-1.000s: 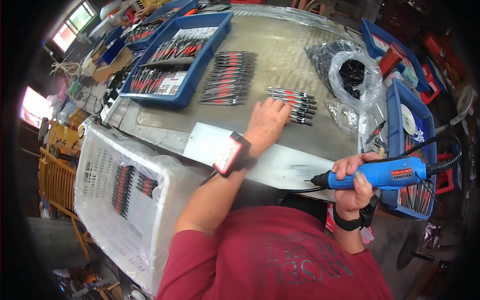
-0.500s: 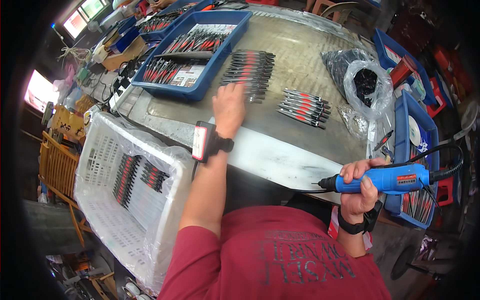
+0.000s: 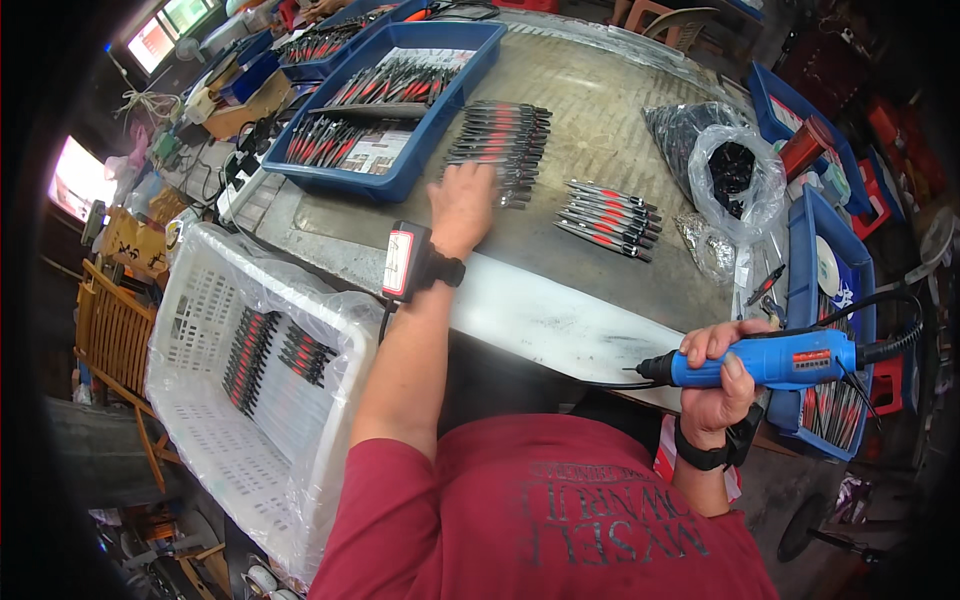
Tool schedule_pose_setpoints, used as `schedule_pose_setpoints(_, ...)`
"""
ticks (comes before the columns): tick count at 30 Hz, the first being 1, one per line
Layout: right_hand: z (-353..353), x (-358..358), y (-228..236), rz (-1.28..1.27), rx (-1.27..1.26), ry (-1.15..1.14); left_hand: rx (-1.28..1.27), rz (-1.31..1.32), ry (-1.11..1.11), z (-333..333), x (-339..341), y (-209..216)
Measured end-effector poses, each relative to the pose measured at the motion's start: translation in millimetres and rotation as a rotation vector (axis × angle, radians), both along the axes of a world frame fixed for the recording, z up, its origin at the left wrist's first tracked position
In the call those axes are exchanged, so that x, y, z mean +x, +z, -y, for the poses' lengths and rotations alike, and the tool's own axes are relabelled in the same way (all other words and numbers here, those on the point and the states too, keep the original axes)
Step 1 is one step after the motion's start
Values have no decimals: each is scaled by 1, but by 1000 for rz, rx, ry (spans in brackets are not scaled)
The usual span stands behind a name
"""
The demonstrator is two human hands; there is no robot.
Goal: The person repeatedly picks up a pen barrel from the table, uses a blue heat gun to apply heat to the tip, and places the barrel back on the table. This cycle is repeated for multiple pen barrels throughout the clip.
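Blue and cylindrical, a corded power screwdriver (image 3: 800, 363) is held in the right hand (image 3: 710, 402), wrapped around its body. The left hand (image 3: 463, 207), fingers curled, lies at the near end of a long row of slender grey, black and red pens (image 3: 500, 140); whether it grips any cannot be told. A shorter pen row (image 3: 607, 218) lies to its right, a blue rectangular plastic tray (image 3: 372, 188) to its left.

Bright windows (image 3: 82, 188) glow at left — a slatted wooden chair (image 3: 112, 335) stands nearer.
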State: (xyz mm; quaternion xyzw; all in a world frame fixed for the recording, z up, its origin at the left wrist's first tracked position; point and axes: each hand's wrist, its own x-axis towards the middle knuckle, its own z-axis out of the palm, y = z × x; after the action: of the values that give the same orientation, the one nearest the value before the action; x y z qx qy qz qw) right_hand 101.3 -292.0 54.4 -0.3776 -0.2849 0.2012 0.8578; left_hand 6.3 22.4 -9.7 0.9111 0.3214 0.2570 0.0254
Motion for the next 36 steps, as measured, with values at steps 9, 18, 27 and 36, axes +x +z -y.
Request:
schedule_pose_setpoints(9, -1, 0, -1, -19, 8, -6, -102, -91, 12, -3, -1, 5)
schedule_pose_setpoints(18, -2, 1, -1, -29, 5, -5, -56, -69, -15, -1, -2, 7)
schedule_pose_setpoints(27, -2, 2, 0, -23, 4, 11, -280, 306, -219, 69, -10, 37)
schedule_pose_setpoints(36, -6, 2, 0, -17, 45, 5, -1527, 277, -216, 176, -67, 42)
